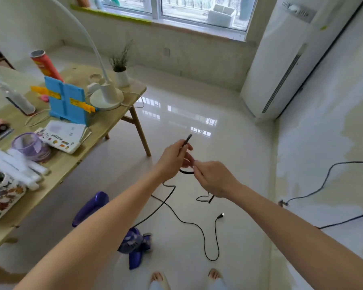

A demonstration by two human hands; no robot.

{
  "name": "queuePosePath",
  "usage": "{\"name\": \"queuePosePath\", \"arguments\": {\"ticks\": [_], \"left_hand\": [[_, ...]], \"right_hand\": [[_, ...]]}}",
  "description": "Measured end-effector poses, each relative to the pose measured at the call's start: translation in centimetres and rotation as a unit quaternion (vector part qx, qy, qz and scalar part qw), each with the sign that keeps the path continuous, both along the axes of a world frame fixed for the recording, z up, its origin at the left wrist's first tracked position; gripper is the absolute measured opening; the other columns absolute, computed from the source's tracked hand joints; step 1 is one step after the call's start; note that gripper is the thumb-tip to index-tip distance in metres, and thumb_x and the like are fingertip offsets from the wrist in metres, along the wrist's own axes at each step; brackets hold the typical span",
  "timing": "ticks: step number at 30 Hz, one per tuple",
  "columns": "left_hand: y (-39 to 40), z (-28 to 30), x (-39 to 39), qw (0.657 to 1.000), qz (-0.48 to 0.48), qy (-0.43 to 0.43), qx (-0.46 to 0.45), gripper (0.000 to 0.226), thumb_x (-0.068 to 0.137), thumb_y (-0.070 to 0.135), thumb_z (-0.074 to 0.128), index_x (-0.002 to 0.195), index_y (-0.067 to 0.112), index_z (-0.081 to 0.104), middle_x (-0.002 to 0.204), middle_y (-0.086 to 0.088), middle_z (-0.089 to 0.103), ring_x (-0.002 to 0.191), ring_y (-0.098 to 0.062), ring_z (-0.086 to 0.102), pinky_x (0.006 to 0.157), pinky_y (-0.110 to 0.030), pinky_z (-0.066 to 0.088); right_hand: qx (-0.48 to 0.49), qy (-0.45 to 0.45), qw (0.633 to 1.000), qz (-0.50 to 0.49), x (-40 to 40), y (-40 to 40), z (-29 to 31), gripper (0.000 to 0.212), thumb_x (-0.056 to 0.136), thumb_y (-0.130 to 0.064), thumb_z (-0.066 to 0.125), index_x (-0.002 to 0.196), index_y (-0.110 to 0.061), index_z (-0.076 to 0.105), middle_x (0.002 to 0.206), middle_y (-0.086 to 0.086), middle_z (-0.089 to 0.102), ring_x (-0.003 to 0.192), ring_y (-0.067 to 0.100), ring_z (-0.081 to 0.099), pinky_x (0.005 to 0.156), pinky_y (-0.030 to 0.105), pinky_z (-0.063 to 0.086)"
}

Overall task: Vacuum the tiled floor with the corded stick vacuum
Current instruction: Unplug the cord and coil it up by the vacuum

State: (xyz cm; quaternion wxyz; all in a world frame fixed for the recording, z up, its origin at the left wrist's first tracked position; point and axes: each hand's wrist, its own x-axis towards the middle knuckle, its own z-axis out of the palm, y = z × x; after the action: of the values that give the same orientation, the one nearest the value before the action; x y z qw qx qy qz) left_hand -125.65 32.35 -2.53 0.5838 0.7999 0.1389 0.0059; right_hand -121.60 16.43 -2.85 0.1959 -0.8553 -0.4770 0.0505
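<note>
Left forearm hides the middle of the purple vacuum (132, 243). Desk (105, 122) is cut off at 9 o'clock. Wall cable (323, 183) leaves frame at 3 o'clock.

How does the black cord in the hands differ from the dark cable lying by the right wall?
The black cord is lifted at one end, gripped by the left hand and the right hand; the dark cable lies untouched on the floor. The cord loops across the open floor and ends in a loose plug; the cable runs out of frame at the right. Both are thin, dark and slack.
</note>
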Motion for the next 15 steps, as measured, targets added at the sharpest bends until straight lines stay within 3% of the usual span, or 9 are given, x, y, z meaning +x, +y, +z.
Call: {"name": "queuePosePath", "arguments": {"ticks": [2,4,9,12,15], "left_hand": [[-0.9,0.0,-0.3,0.998,-0.053,0.004,0.030,0.025,0.104,0.019,0.034,0.099,0.006,0.055,0.072,-0.011,0.064,0.060,-0.019,0.065,0.059,-0.030,0.055],[-1.7,0.4,-0.3,0.997,-0.071,-0.012,-0.007,0.027,0.103,0.017,0.036,0.089,0.003,0.054,0.059,-0.004,0.049,0.046,-0.012,0.048,0.047,-0.027,0.041],[-0.2,1.3,0.5,0.992,0.074,-0.026,-0.104,0.028,0.101,0.013,0.040,0.090,0.008,0.064,0.058,0.000,0.035,0.043,-0.007,0.030,0.040,-0.017,0.024],[1.9,1.7,1.2,0.975,0.179,-0.025,-0.128,0.028,0.101,0.012,0.037,0.088,0.011,0.062,0.057,0.000,0.041,0.044,-0.010,0.036,0.041,-0.020,0.028],[2.3,2.7,1.9,0.993,0.097,0.023,-0.068,0.029,0.102,0.013,0.033,0.096,0.002,0.059,0.057,-0.008,0.057,0.044,-0.018,0.056,0.044,-0.026,0.044]], "right_hand": [[0.072,0.003,0.997,-0.024,0.0,-0.3,1.1,0.023,0.097,-0.020,0.034,0.074,-0.020,0.036,0.052,-0.014,0.034,0.044,0.015,0.035,0.047,0.022,0.023],[0.098,-0.016,0.994,-0.039,0.3,-0.7,1.9,0.028,0.094,-0.028,0.027,0.071,-0.018,0.040,0.051,-0.014,0.031,0.043,0.016,0.034,0.048,0.024,0.023],[0.078,-0.012,0.989,-0.123,3.1,-3.5,0.8,0.038,0.095,-0.039,0.025,0.063,-0.018,0.030,0.047,-0.008,0.028,0.045,0.020,0.033,0.050,0.030,0.028],[0.027,0.055,0.976,-0.211,4.4,-7.0,-1.4,0.048,0.103,-0.034,0.033,0.058,-0.017,0.028,0.049,-0.002,0.035,0.048,0.017,0.034,0.055,0.031,0.028],[0.001,0.031,0.967,-0.252,4.8,-8.1,-1.2,0.051,0.104,-0.027,0.034,0.055,-0.015,0.028,0.047,0.000,0.035,0.047,0.020,0.035,0.056,0.030,0.030]]}}
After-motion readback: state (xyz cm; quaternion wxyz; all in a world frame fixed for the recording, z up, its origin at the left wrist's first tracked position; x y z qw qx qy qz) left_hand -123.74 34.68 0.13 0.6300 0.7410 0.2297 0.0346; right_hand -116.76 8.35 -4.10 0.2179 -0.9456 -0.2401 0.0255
